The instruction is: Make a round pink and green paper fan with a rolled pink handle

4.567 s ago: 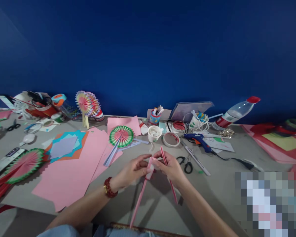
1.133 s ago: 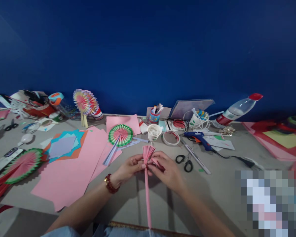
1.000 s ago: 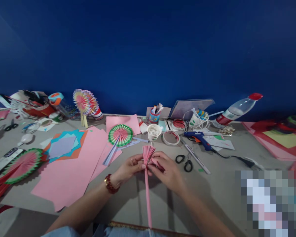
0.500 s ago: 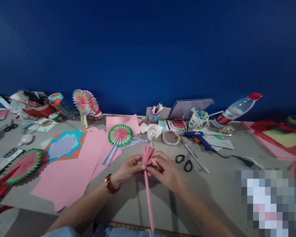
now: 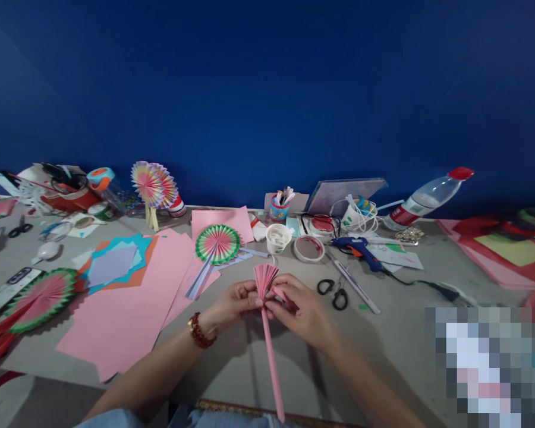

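Note:
A strip of pleated pink paper (image 5: pixel 271 362) is between my two hands at the front of the table. Its upper end fans out above my fingers, while the long folded part slants down toward my lap. My left hand (image 5: pixel 243 301) pinches the paper from the left, just below the spread folds. From the other side, my right hand (image 5: pixel 298 309) grips it with bent fingers at about the same height. The finger pads are partly hidden behind the paper. A finished round fan (image 5: pixel 217 244) with a green rim lies beyond my left hand. Black-handled scissors (image 5: pixel 333 293) lie right of my right hand.
Pink sheets (image 5: pixel 116 333) and a green-edged fan (image 5: pixel 44 300) lie on the left. Behind my hands stand a white cup (image 5: pixel 277 239) and a tape roll (image 5: pixel 309 249). A blue glue gun (image 5: pixel 361 250), a cutter knife (image 5: pixel 354 284) and a tilted bottle (image 5: pixel 423 199) are on the right.
The lower end of the pleated paper has swung slightly to the right, and its fanned top has tipped a little left. Both hands keep their grip in nearly the same place.

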{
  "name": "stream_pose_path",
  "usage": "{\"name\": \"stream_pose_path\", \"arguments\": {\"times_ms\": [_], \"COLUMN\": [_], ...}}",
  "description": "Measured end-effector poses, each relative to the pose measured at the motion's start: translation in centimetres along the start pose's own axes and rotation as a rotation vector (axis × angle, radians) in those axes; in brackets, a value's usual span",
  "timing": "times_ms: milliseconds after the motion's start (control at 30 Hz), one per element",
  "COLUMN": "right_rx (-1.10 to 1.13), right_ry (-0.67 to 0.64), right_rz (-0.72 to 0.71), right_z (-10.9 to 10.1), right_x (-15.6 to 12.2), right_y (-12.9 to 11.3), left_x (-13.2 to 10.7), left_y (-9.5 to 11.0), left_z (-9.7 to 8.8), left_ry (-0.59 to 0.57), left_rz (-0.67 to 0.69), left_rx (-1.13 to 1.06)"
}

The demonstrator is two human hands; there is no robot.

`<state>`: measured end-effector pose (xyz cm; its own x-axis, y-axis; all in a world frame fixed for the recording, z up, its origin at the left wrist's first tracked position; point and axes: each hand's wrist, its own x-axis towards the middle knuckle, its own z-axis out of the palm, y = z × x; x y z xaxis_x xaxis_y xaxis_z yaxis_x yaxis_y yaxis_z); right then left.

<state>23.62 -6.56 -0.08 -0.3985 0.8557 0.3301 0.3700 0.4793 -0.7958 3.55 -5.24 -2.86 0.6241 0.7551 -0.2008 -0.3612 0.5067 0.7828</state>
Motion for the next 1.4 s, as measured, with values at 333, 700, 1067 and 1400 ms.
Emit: {"name": "stream_pose_path", "arguments": {"times_ms": [333, 700, 1067, 1400], "right_rx": [0.004, 0.006, 0.013, -0.004], "right_ry": [-0.010, 0.013, 0.010, -0.014], "right_rz": [0.024, -0.013, 0.001, 0.031], "right_z": [-0.05, 0.01, 0.15, 0.14], "right_x": [-0.04, 0.01, -0.06, -0.12], "right_y": [0.02, 0.24, 0.37, 0.29], "left_x": [0.11, 0.22, 0.23, 0.23], "left_y": [-0.35, -0.57, -0.48, -0.50], "left_z": [-0.37, -0.56, -0.24, -0.28], "left_ry": [-0.053, -0.073, -0.065, -0.046], "left_rz": [0.063, 0.090, 0.101, 0.110], "left_rx": [0.093, 0.117, 0.110, 0.138]}}
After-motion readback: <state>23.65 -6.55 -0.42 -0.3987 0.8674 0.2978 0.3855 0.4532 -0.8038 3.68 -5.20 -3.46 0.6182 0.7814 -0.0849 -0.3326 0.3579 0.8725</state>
